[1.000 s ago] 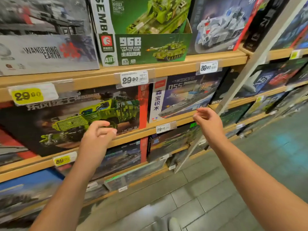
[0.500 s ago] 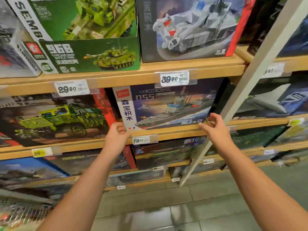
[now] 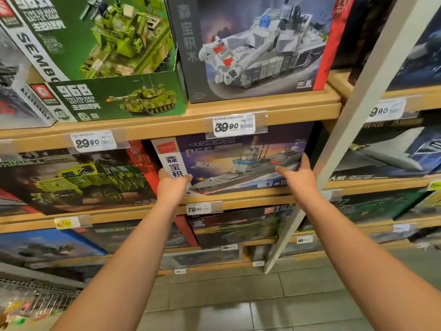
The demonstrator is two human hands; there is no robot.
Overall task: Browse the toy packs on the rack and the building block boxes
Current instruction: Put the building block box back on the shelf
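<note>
A building block box with a grey warship picture point(image 3: 238, 163) stands on the second wooden shelf point(image 3: 238, 199), under a 39.90 price tag. My left hand point(image 3: 173, 185) grips its lower left corner, thumb on the front. My right hand point(image 3: 298, 175) holds its right edge, fingers curled round the side. Both arms reach up from below.
A green tank box point(image 3: 112, 63) and a grey tank box point(image 3: 257, 44) stand on the shelf above. A green truck box point(image 3: 78, 177) sits left of the warship box. A white slanted post point(image 3: 353, 120) crosses right of my right hand. More boxes fill the lower shelves; tiled floor below.
Both hands have moved right and up from the shelf edge and have taken hold of the warship box by its two sides. The view has moved closer to the shelf.
</note>
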